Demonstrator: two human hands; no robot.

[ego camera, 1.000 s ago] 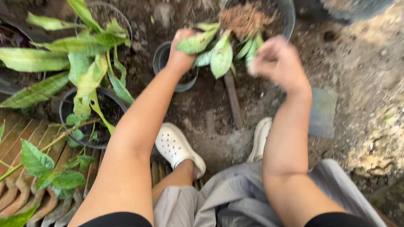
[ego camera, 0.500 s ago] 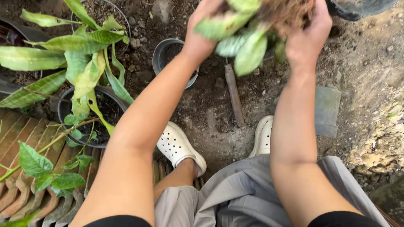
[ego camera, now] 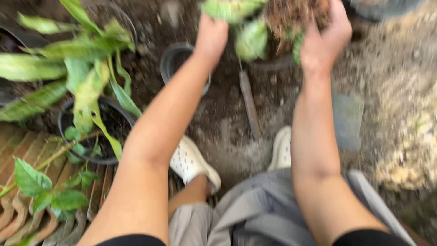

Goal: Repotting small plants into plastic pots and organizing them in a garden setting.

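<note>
- Spreading under everything is the dark, bare garden soil (ego camera: 227, 123), with pale rubble along the right edge and ribbed clay tiles (ego camera: 27, 218) at the lower left.
- 2 bare arms reach forward over grey trousers (ego camera: 259, 214) and 2 white perforated clogs (ego camera: 193, 164).
- Large potted plants with long yellow-green leaves (ego camera: 86, 82) crowd the left side, one in a round black plastic pot (ego camera: 98, 132); little open room there.
- The uprooted green-leaved plant with a brown tangled root ball (ego camera: 291, 18) is lifted clear of the ground at the top of the view, between both hands, partly cut off by the frame edge.
- The left hand (ego camera: 210, 36) is closed around the leafy side of that plant.
- The right hand (ego camera: 325, 38) is clamped on the root ball, fingers curled over the roots.
- Judging by this, the plant is already out of its container and loose soil clings to the roots; it is not yet set into any pot.
- A small empty black plastic pot (ego camera: 175, 61) stands just beside the left wrist, apparently ready to be filled.
- A flat grey stone slab (ego camera: 348, 118) lies to the right of the right forearm.
- A long brown wooden tool handle (ego camera: 249, 105) lies on the soil between the arms, under the plant; the ground around it is the freest space.
</note>
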